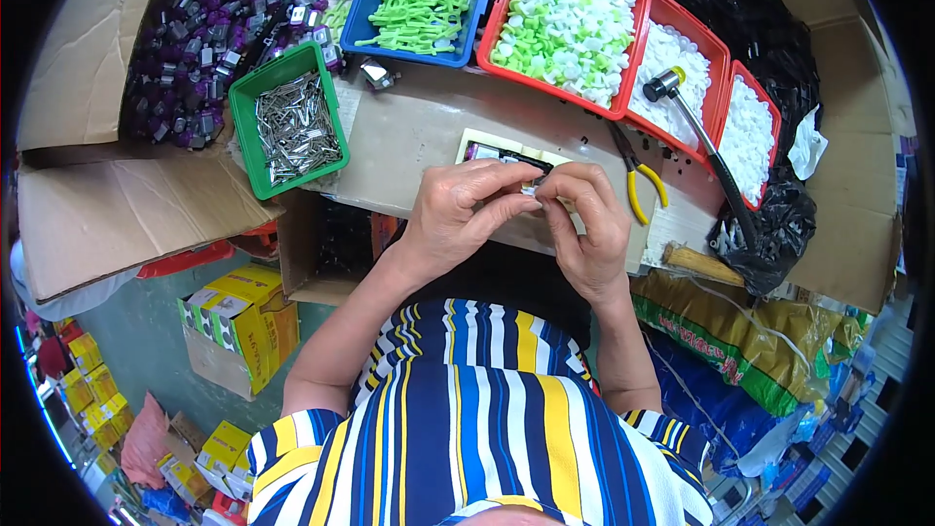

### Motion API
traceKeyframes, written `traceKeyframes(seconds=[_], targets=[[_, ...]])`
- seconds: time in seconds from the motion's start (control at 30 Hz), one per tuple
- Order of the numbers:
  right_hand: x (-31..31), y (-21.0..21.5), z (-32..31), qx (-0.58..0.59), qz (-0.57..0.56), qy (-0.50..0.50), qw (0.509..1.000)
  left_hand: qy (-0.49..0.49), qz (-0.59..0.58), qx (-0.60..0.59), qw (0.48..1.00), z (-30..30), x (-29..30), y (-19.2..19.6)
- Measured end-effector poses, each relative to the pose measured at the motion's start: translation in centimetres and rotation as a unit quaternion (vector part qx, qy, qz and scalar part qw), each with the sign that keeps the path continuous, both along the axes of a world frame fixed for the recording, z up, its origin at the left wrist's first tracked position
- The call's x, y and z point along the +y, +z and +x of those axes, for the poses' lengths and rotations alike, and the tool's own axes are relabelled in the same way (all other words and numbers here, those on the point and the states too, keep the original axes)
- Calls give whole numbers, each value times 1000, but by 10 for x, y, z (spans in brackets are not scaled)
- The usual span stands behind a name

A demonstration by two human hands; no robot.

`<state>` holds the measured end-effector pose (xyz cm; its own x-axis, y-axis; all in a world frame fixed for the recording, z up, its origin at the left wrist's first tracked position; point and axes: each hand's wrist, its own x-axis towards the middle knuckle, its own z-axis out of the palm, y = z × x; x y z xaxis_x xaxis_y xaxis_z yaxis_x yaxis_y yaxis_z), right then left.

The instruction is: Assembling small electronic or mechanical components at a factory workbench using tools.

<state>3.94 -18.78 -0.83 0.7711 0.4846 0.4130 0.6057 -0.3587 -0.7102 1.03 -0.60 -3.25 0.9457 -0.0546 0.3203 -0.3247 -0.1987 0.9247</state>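
Observation:
My left hand and my right hand meet over the front of the bench, fingertips pinched together. Between them shows a bit of a small pale, shiny part; the fingers cover most of it, so its kind cannot be made out. Just beyond the fingertips lies a cream-coloured block, with a purple, silver and black piece in it, partly hidden by my left hand. Right of my right hand rest pliers with yellow handles.
A green bin of metal pins, a blue bin of green clips and red bins of small green and white parts line the bench. Purple-and-silver pieces fill a carton at left. A hammer leans across the right bins.

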Motion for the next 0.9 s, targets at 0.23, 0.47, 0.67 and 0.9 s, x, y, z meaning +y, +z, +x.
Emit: traceKeyframes(seconds=[0.23, 0.47, 0.67, 0.9], targets=[[5, -7, 5, -31, -21, -63, 997, 73, 50, 12, 996, -5, -1, 8], [8, -16, 7, -22, -42, -85, 995, 162, 203, -142, 955, -8, 2, -2], [12, -12, 10, -34, -67, -75, 994, 161, 268, -194, 930, -11, -1, -8], [17, -5, 12, -31, -106, -67, 992, 151, 356, -219, 896, -14, -1, -17]])
